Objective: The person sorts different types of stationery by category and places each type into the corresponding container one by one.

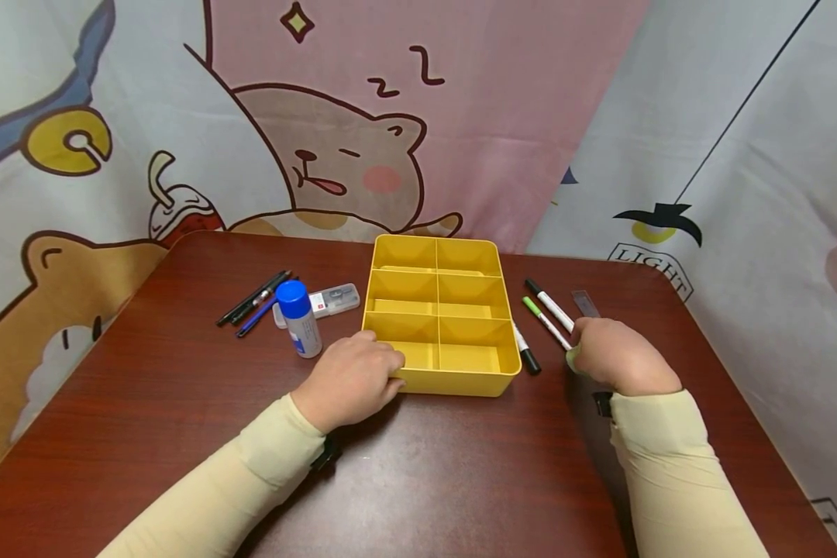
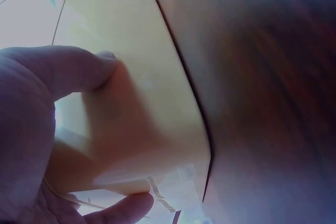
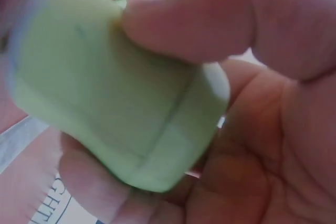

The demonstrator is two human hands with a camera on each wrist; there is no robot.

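Observation:
My left hand [image 1: 352,377] grips the front left corner of a yellow six-compartment organizer box [image 1: 460,383]. In the left wrist view the thumb presses on the box's outer wall [image 2: 126,40], and other fingers reach round the edge. At the right side of the table my right hand [image 1: 622,358] holds a pale green, rounded plastic-looking object [image 3: 100,87] with a seam near one end. Its exact kind is unclear. Just left of that hand lie a green-capped marker [image 1: 545,322] and a black-capped white marker [image 1: 555,305].
Another black-capped marker [image 1: 527,353] lies against the box's right side. A clear ruler [image 1: 585,303] lies behind my right hand. Left of the box are a standing blue-capped glue bottle [image 1: 300,322], a translucent small case [image 1: 336,300] and several dark pens [image 1: 256,301]. A printed curtain [image 1: 565,116] hangs behind the table.

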